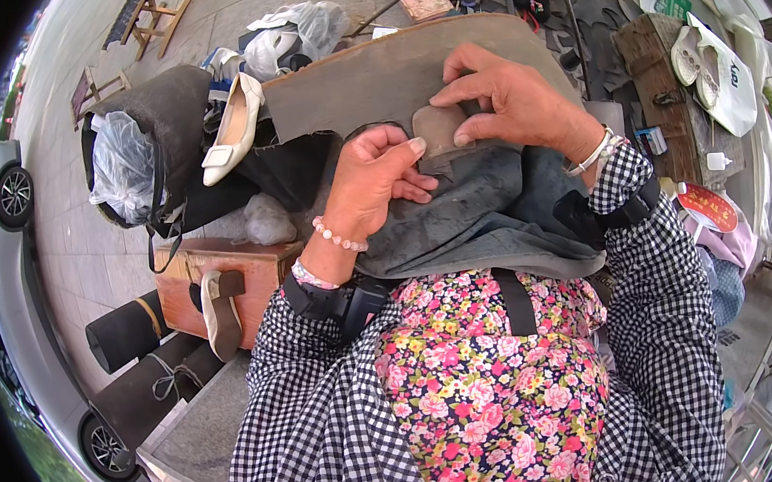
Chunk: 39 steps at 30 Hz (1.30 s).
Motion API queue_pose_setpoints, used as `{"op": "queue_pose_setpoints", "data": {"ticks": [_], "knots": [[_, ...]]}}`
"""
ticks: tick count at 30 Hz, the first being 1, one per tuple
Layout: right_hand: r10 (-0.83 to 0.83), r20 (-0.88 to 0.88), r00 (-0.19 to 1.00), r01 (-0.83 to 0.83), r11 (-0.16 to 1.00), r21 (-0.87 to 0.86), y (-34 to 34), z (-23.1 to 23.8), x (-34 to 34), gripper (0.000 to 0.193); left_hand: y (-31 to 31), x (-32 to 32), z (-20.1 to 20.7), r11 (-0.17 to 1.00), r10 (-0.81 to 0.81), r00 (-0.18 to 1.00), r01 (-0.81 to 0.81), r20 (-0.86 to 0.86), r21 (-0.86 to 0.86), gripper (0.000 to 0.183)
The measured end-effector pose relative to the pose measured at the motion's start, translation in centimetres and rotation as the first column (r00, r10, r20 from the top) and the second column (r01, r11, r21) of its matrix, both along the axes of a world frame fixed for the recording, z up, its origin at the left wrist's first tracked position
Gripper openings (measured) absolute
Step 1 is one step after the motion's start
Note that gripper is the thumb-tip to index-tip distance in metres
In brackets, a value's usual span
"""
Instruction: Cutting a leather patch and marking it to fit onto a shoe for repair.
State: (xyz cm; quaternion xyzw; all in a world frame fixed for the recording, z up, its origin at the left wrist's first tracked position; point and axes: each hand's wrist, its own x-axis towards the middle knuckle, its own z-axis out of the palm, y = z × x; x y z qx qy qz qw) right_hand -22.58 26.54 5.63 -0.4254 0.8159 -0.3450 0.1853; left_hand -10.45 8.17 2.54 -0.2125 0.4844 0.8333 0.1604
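A small brown-grey piece with a rounded edge [437,130], shaped like a heel patch, is held up above my lap. Thumb and index finger of my right hand [508,104] are closed on its right side. My left hand [375,172] is at its left edge, thumb pressed toward curled fingers; what those fingers grip is hidden. Behind both hands stands a large grey-brown sheet [344,92] with a torn lower edge. A dark grey cloth [458,220] covers my lap under the hands.
To the left are a cream shoe [236,130], a black bag [167,95] holding clear plastic, a reddish wooden box [239,255] with a second shoe [220,322] against it, and dark rolls [125,331]. White sandals [703,62] lie on a wooden crate [652,62] at right.
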Motion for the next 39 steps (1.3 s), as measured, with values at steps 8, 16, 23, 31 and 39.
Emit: {"op": "queue_pose_setpoints", "data": {"ticks": [8,16,23,31,39], "knots": [[0.008,-0.010,1.000,-0.007,0.997,0.080,-0.1,0.6,0.3,0.050,-0.4,0.0,-0.4,0.999,-0.037,0.999,0.037,-0.006,0.035,0.012],[0.019,-0.033,0.999,-0.016,0.998,0.066,-0.2,0.7,0.3,0.049,-0.8,0.1,-1.0,0.994,-0.051,0.998,0.053,-0.022,0.097,0.012],[0.014,-0.001,1.000,-0.014,0.999,0.050,-0.1,0.9,0.5,0.052,-0.8,0.1,-1.1,0.992,-0.053,0.998,0.055,-0.024,0.116,0.012],[0.000,0.009,1.000,0.000,0.999,0.045,0.0,0.8,0.2,0.051,-0.7,0.1,-0.8,0.995,-0.061,0.998,0.063,-0.024,0.072,0.013],[0.099,0.023,0.995,-0.099,0.995,0.001,0.1,0.6,-0.4,0.042,-0.9,0.1,-0.9,0.996,-0.070,0.997,0.071,-0.023,0.051,0.014]]}}
